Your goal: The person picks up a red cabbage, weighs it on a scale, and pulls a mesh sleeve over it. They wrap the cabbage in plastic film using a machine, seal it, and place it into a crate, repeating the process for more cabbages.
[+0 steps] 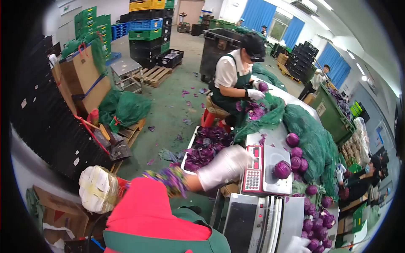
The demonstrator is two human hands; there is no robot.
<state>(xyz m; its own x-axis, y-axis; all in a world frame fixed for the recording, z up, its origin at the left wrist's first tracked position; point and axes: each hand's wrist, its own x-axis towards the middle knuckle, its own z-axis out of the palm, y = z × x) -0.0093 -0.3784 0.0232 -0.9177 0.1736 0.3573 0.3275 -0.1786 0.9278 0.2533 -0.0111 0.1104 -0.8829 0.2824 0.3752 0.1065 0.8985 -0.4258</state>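
My left hand [225,166], in a white glove, reaches out past a colourful sleeve and is smeared by motion. It is nearest the red-edged digital scale [254,172]; its fingers cannot be made out, nor whether they touch the scale. One red cabbage [282,170] rests on the scale's metal pan. At the bottom edge my right hand [298,245], also gloved in white, shows only in part, just left of several heaped red cabbages [317,227]. Whether it holds anything is hidden. Between me and the scale stands a machine with a dark plate and white rollers [247,223].
Across the table a seated co-worker [230,80] holds a red cabbage [263,86]. Green netting [310,143] lies along the table. A white bin of purple leaves [189,148] stands on the floor. A green bin [335,111] is at the right, stacked crates [145,33] behind.
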